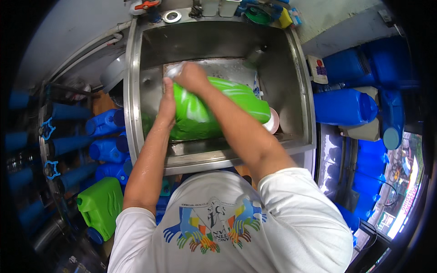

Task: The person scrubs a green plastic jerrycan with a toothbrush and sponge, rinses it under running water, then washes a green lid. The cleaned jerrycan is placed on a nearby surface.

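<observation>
A bright green plastic jerry can [239, 96] lies on its side in a deep stainless steel sink [227, 41], streaked with white suds. My left hand [167, 108] grips its left end, thumb up along the edge and the other fingers partly hidden. Over the upper left part of the can, my right hand [192, 77] is closed and slightly blurred. White foam [175, 71] shows by its knuckles; what the fingers hold is hidden. A pinkish bowl or dish [274, 120] sticks out from behind the can's right end, near a slim blue-and-white item [257, 87].
The sink's metal rim [304, 86] surrounds the work. On the back ledge stand a drain strainer [172, 17], a green round item [258, 16] and a yellow sponge [285, 18]. Blue jugs [343, 107] crowd the right; another green jerry can [101, 207] stands at lower left.
</observation>
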